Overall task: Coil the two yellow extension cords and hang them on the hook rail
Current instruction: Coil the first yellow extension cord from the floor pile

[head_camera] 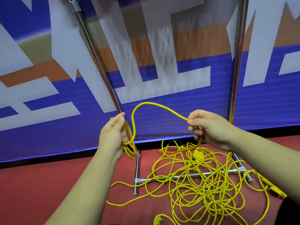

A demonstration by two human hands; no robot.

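Now my left hand grips a few small loops of yellow cord, which arches across to my right hand, fingers pinching it, the rest tangled on the red floor.

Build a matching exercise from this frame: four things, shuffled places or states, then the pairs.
1. left hand
2. right hand
3. heap of thin yellow extension cord
4. shiny metal floor bar of the rack

A. sprawls unheld on the red floor
B. pinches the arched cord strand
C. has cord draped across it
D. holds a few coiled loops

Pairs: 1-D, 2-B, 3-A, 4-C.
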